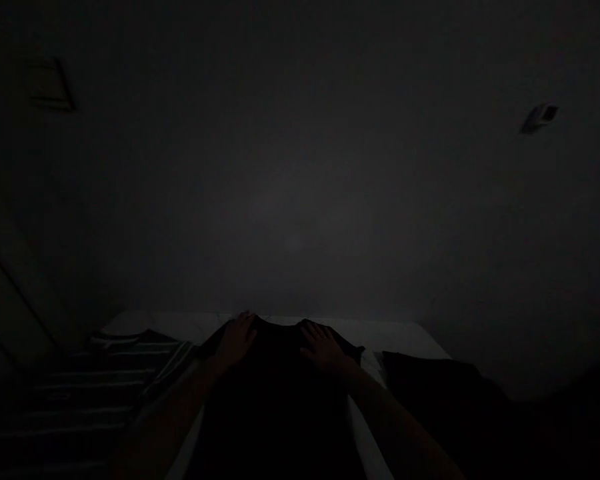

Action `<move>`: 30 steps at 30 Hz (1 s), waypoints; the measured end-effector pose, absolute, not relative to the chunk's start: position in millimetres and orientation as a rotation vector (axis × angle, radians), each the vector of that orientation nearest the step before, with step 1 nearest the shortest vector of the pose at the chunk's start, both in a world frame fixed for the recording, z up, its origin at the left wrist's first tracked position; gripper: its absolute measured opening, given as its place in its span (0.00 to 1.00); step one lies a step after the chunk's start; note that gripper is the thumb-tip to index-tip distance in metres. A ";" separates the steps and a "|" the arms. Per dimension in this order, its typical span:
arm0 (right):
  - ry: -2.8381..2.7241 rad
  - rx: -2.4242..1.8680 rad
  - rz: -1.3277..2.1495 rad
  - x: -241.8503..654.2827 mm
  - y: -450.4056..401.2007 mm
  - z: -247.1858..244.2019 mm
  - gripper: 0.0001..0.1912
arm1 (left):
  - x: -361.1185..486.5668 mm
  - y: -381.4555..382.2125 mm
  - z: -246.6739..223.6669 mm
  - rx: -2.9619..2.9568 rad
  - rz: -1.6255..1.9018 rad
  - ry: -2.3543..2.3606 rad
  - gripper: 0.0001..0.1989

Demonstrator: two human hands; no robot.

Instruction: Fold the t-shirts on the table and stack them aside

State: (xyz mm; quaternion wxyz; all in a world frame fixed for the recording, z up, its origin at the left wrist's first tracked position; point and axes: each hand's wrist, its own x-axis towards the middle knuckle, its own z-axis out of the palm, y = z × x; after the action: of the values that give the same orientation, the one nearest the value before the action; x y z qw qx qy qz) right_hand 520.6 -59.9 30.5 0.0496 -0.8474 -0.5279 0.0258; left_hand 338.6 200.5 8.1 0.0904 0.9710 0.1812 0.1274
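A black T-shirt (pixel 277 393) lies spread out in front of me, its neckline at the far end and its lower part running off the bottom of the view. My left hand (pixel 237 339) rests on its left shoulder area with the fingers stretched out. On the other shoulder lies my right hand (pixel 323 345), flat, fingers spread and pointing away from me. Both hands press on the cloth without gripping it. The picture is very dark, so folds in the shirt cannot be made out.
A striped shirt (pixel 105 373) lies to the left. Dark cloth (pixel 430 380) lies on the right. Beneath them is a pale surface (pixel 400 329) meeting a grey wall (pixel 290 167). The wall carries a dark-edged panel (pixel 49 83) and a small fixture (pixel 540 118).
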 end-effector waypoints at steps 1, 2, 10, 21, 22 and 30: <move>-1.556 -2.574 0.020 513.7 -64.0 35.3 0.34 | 319.3 197.2 10.0 2.860 0.472 0.557 0.26; -1.473 -2.567 -0.050 505.0 -71.4 39.2 0.33 | 295.3 193.2 10.8 2.826 0.559 0.589 0.24; -0.804 -2.601 0.135 399.3 -224.1 18.5 0.23 | 115.3 125.5 22.9 2.619 0.147 1.012 0.20; -0.830 -2.246 0.280 309.3 -311.6 -19.4 0.34 | 93.0 61.8 20.1 2.533 0.140 0.987 0.10; -0.866 -2.239 0.249 308.1 -316.7 -24.4 0.34 | 82.3 58.4 16.5 2.503 0.192 0.924 0.11; -0.861 -2.043 0.443 313.7 -333.6 -28.5 0.20 | 2.4 47.0 -15.1 2.384 0.282 0.684 0.25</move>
State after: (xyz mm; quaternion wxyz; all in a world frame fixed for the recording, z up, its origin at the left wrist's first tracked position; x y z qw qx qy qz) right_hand 313.7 -333.6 -28.5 0.4264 -0.8173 -0.3446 0.1771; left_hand 2.4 47.0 -15.1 0.3171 0.9058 0.2598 0.1072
